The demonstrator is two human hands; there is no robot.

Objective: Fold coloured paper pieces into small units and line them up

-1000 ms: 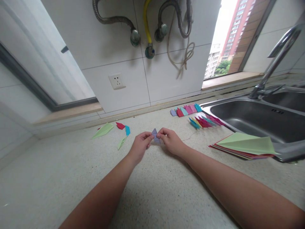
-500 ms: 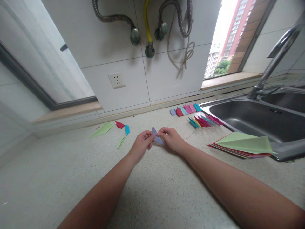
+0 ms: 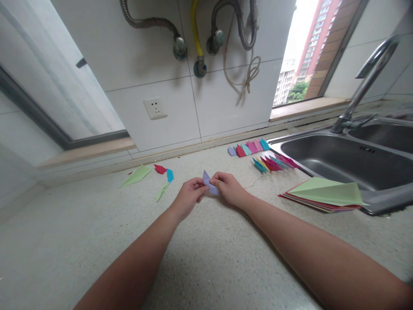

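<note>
A small folded piece of lilac paper (image 3: pixel 212 188) is held just above the counter, one pointed tip sticking up between the hands. My left hand (image 3: pixel 191 194) pinches its left edge between thumb and fingers. From the right, my right hand (image 3: pixel 228 187) grips it with the thumb pressed on its face. Beyond the hands stand a row of folded paper pieces (image 3: pixel 248 147) in several colours and a nearer row (image 3: pixel 275 163). To the left lie a red folded piece (image 3: pixel 160 169), a blue one (image 3: pixel 170 175) and a narrow green one (image 3: pixel 162 192).
A stack of coloured paper sheets (image 3: pixel 325 193), light green on top, lies right of my hands beside the steel sink (image 3: pixel 322 150) with its faucet (image 3: pixel 364 86). A larger green folded paper (image 3: pixel 137 175) rests far left. The tiled wall carries a socket (image 3: pixel 155 108) and pipes.
The fingers have shifted slightly on the lilac paper, and more of its face shows between the hands. The whole view has moved a little, so everything sits slightly further left.
</note>
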